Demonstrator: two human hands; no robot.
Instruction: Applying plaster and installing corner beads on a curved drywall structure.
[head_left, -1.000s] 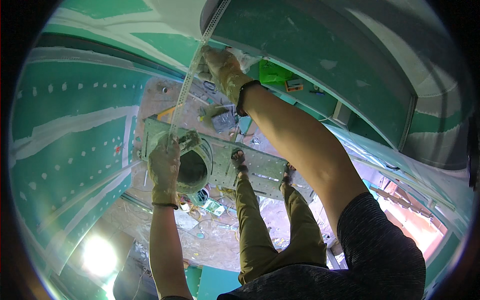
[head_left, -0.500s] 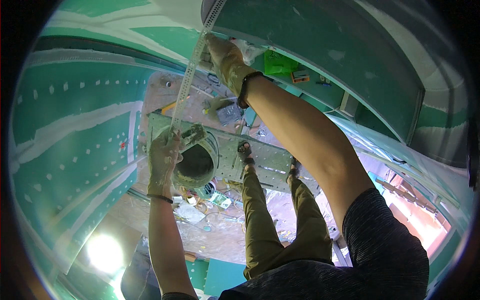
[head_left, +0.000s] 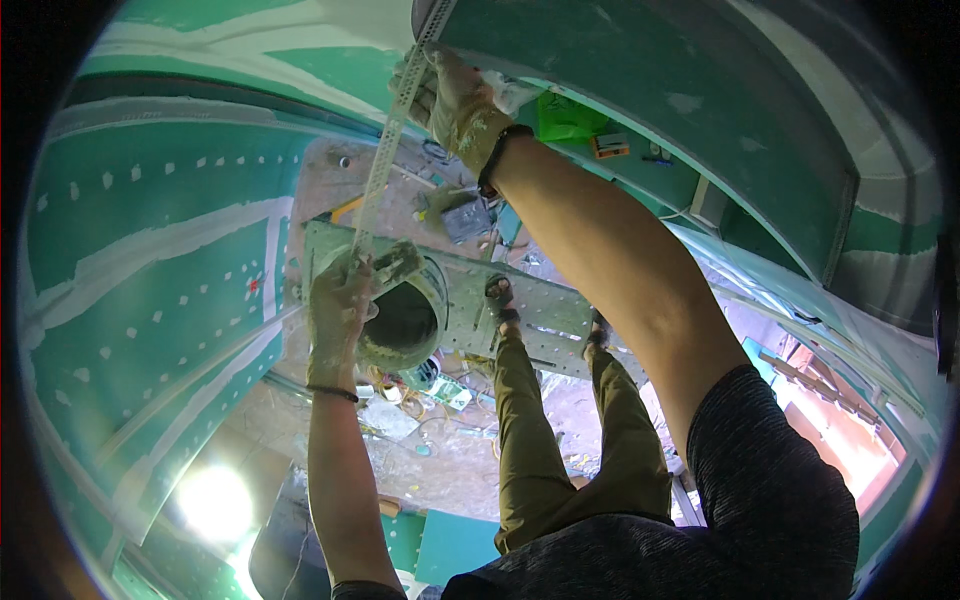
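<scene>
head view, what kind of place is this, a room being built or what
Probably a room under renovation: green drywall with white filler patches, debris on the floor, and the gloved hands, left hand and right hand, holding a perforated metal strip.

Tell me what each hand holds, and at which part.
Both hold the perforated corner strip. The right hand grips its upper part by the wall corner; the left hand grips its lower end, above the bucket.

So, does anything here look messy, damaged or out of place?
Yes. The floor below the perforated metal platform is littered with scraps and small debris. Both hands, the left hand and the right hand, are smeared with pale plaster.
</scene>
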